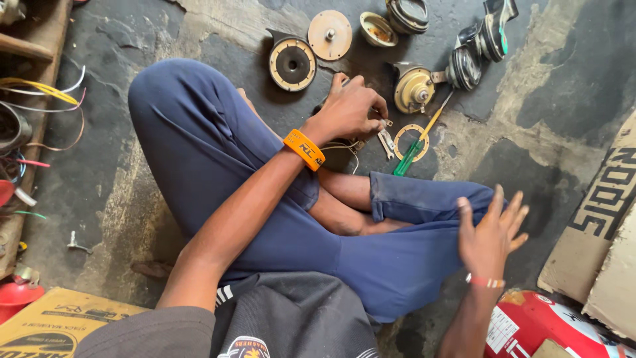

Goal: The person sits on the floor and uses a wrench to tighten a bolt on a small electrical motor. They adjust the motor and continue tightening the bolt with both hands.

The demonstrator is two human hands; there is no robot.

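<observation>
I sit cross-legged on a concrete floor in blue trousers. My left hand [348,109], with an orange wristband [304,149], reaches forward and rests fingers-down on the floor among small parts; whether it grips anything is hidden under the fingers. Beside it lie a small metal wrench [386,142], a thin ring gasket [412,141] and a green-handled screwdriver [416,144]. My right hand [490,235] hovers over my right knee with fingers spread, holding nothing. Round horn parts lie ahead: a black-and-cream disc [291,63], a flat tan plate [330,34] and a brass-coloured horn body [414,89].
More horn shells [407,14] and black horns [480,43] lie at the far right. Loose wires [46,93] and clutter line the left edge. Cardboard boxes [606,225] stand at right, a red cylinder [543,325] at bottom right, another box [56,321] at bottom left.
</observation>
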